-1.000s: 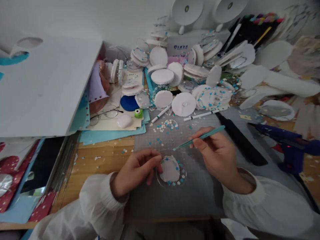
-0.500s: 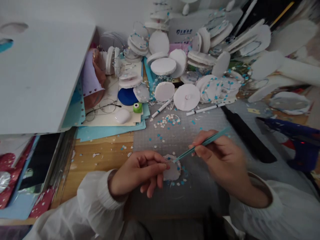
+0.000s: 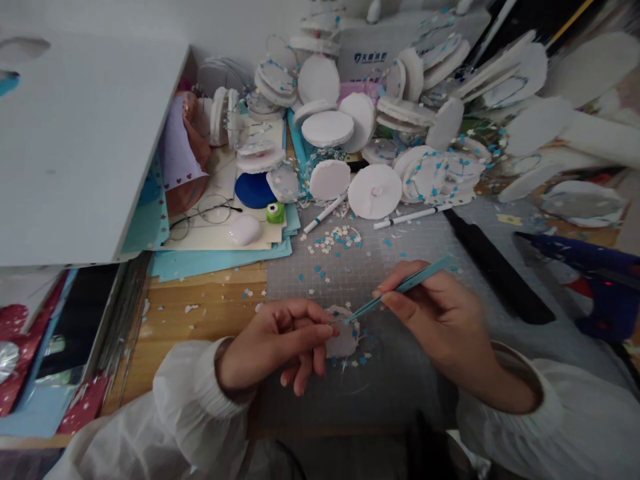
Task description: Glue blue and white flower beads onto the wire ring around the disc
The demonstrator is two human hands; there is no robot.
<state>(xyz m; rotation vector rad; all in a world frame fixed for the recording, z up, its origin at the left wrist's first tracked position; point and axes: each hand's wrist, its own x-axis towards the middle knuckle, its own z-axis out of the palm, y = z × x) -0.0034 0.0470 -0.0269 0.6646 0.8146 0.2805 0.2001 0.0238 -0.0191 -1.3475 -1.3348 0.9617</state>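
Note:
A small white disc (image 3: 343, 345), with little blue and white stars about its rim, is in front of me over the grey cutting mat (image 3: 310, 407). My left hand (image 3: 280, 343) is closed at the disc's left side, thumb and forefinger pinched on its edge; the lower fingers curl loosely. Teal tweezers (image 3: 415, 279) are gripped in my right hand (image 3: 440, 320), between thumb and fingers. Their tips reach the upper part of the disc, beside my left fingertips. Whether a star is between the tips is too small to tell. Thin clear strands lie near the disc.
Loose stars (image 3: 333, 240) are scattered on the mat behind my hands. Many white discs (image 3: 375, 191) with star-strung wires are piled at the back. Two white pens (image 3: 410, 218), a black strip-shaped object (image 3: 500, 273) and a blue glue gun (image 3: 595, 280) lie around; glasses (image 3: 215, 210) rest on papers.
The tweezers and my right hand have shifted slightly left, and the tweezer tips sit a little further in over the disc. My left hand has hardly moved.

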